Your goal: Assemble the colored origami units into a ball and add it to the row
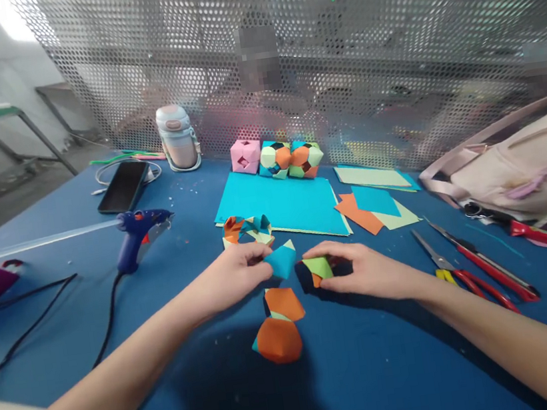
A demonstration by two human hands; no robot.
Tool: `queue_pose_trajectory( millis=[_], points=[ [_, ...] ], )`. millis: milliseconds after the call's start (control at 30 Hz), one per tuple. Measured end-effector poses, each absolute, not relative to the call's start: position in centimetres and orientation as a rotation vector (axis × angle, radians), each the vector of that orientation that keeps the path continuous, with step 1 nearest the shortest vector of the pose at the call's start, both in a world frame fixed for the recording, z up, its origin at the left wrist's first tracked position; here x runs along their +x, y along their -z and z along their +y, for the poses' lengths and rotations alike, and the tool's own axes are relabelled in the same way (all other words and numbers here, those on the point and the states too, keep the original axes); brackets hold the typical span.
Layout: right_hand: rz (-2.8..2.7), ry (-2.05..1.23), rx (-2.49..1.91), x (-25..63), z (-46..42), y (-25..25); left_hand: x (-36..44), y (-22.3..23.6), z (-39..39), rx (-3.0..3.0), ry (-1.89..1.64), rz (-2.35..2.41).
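I see one blue table, one left hand and one right hand over it, fingers pinching. Three paper blocks stand behind. Left pinches one blue folded piece, right one green-and-orange piece; two orange pieces lie close by.

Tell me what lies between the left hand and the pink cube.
The head view shows a multicolored paper piece by the left hand, then the blue sheet.

Blk phone by wht cable, nr btl; pale bag far R.
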State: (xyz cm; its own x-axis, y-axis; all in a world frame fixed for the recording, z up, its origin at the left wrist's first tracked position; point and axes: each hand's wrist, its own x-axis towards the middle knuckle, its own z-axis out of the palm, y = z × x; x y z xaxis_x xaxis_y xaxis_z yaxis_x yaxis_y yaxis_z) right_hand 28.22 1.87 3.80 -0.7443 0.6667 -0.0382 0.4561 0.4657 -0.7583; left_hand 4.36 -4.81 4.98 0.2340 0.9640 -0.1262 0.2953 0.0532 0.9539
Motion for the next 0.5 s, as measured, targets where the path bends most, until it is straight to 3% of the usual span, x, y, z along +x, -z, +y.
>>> queue_pose_trajectory(
  millis=[133,500],
  points=[
    [-2.097,-1.345,-1.059,28.2,2.1,-4.6,4.8,-4.3,-4.9,0.972,-0.902,1.083],
    [-2.085,-0.996,-0.966,26.6,0.5,-4.0,5.4,-3.9,-5.4,0.729,-0.865,0.968]
  ],
)
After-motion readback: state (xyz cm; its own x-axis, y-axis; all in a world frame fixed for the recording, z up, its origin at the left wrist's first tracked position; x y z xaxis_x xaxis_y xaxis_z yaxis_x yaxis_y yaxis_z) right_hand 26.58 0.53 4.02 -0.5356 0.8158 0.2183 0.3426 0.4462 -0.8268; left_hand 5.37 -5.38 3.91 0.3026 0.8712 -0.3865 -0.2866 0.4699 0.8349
